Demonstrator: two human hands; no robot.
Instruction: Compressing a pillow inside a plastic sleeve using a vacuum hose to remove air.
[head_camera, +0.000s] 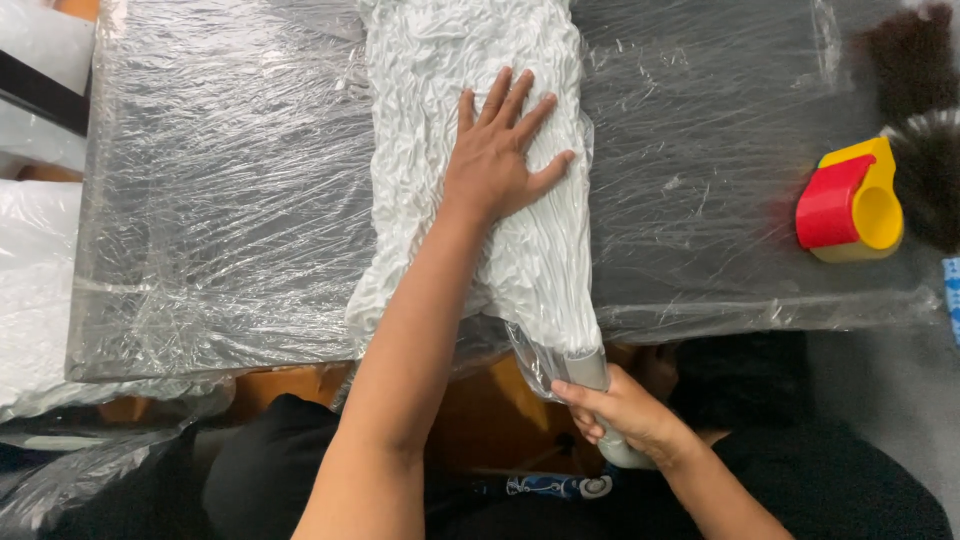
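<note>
the left hand (500, 150) is laid flat, fingers spread, on a white crumpled cloth (480, 60) lying on the plastic-covered table (220, 200). the grey end piece (588, 370) at the table edge is grasped by the right hand (625, 415). a red and yellow tape dispenser (850, 202) is well apart.

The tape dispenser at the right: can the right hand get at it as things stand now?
Probably not at once: the right hand is shut on the bag's neck below the table edge. The way across the table to the dispenser looks free.

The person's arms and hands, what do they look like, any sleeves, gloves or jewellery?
Both forearms are bare, with no sleeves showing. The left hand and right hand wear no gloves; no rings, watch or bracelet are visible. Dark clothing shows lower down, near the body.
</note>
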